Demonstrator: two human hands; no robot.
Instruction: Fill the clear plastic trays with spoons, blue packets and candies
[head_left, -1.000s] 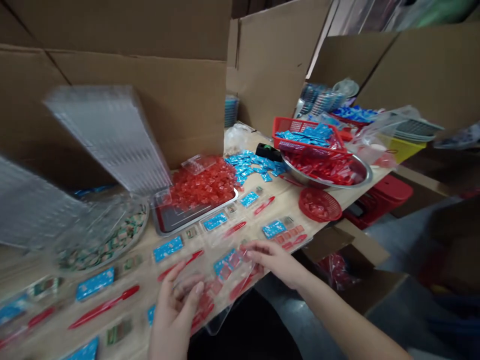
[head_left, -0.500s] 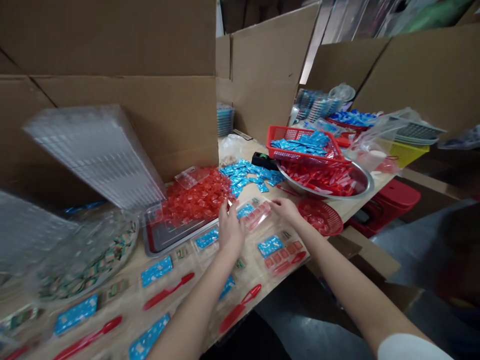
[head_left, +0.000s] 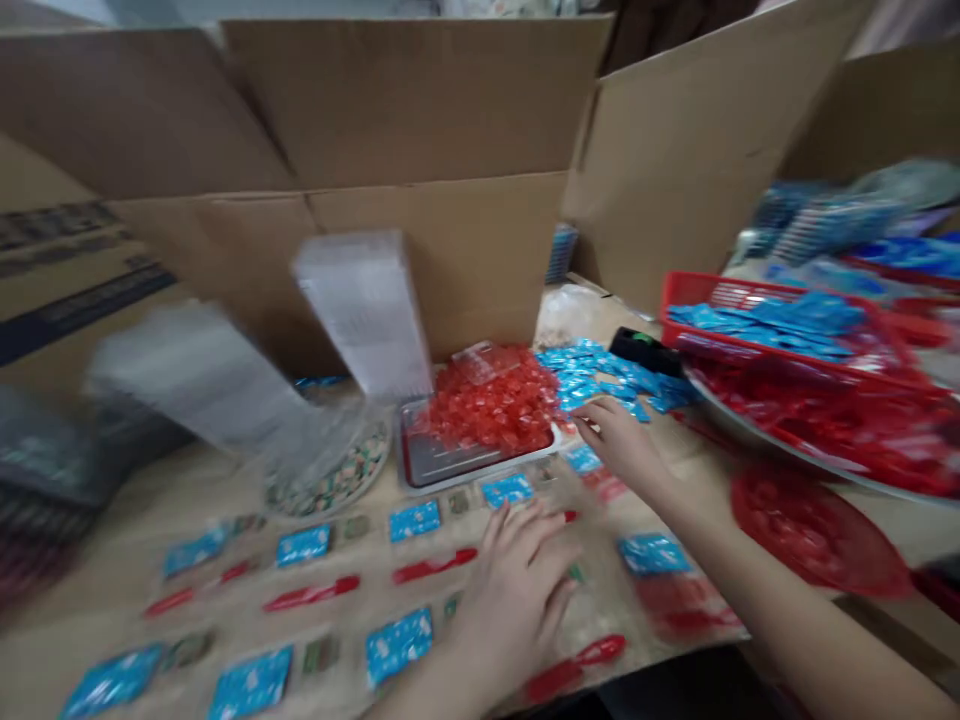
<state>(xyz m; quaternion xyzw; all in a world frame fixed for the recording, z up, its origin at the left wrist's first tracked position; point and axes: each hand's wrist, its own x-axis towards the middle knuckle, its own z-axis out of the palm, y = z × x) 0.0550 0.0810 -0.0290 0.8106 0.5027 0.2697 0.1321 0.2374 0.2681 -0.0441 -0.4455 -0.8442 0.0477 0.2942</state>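
Observation:
My left hand (head_left: 517, 585) lies flat with fingers spread on the clear trays spread over the wooden table (head_left: 120, 560), touching a tray with a red spoon (head_left: 433, 567) and a blue packet (head_left: 398, 641). My right hand (head_left: 626, 447) reaches further back, fingers bent over a clear tray next to the metal tray of red candies (head_left: 487, 410) and the heap of blue packets (head_left: 600, 370). The view is smeared by motion, so what the right fingers hold is unclear.
Tall cardboard boxes (head_left: 420, 150) wall the back. Stacks of clear trays (head_left: 360, 310) lean against them. A plate of green sweets (head_left: 330, 480) sits left of the candies. On the right are a red basket of blue packets (head_left: 772, 325), a metal bowl of red spoons (head_left: 825, 420) and a small red basket (head_left: 817, 535).
The view swung left and blurred. My left hand drew back toward me and flattened on the near trays. My right hand stayed near the red candies and blue packets.

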